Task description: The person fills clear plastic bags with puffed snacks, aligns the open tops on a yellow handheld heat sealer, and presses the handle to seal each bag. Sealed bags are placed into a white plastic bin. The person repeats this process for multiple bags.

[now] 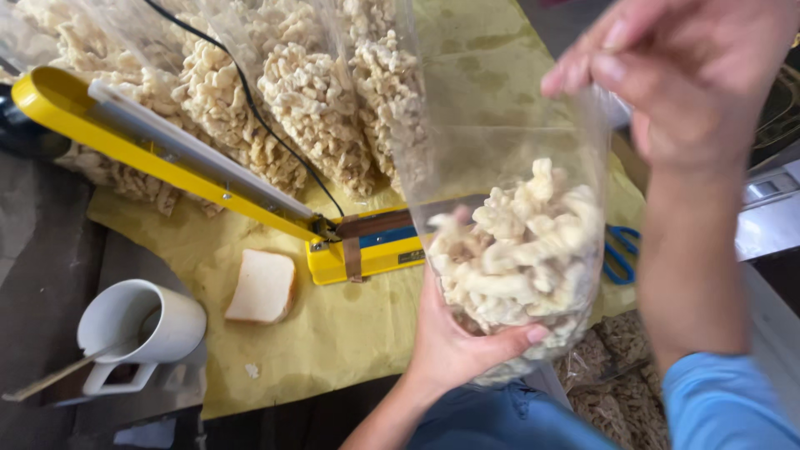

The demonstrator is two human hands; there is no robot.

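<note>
While the left hand point(454, 342) cups the bag point(517, 250) from below, its thumb lies across the front and its fingers wrap behind, closed on the bulging lower part. The right hand point(692, 75) is up at the bag's mouth, fingers drawn together and pinching the top edge of the clear plastic. The bag hangs upright between both hands, in front of the table edge, roughly half full of pale, knobbly snack pieces; its upper part is empty and see-through. Just behind it sits a yellow sealer point(208, 171) with its arm raised, on a yellow cloth point(350, 333). Filled bags point(308, 100) lie beyond, with a white sponge point(262, 287) and mug point(142, 321) to the left.
</note>
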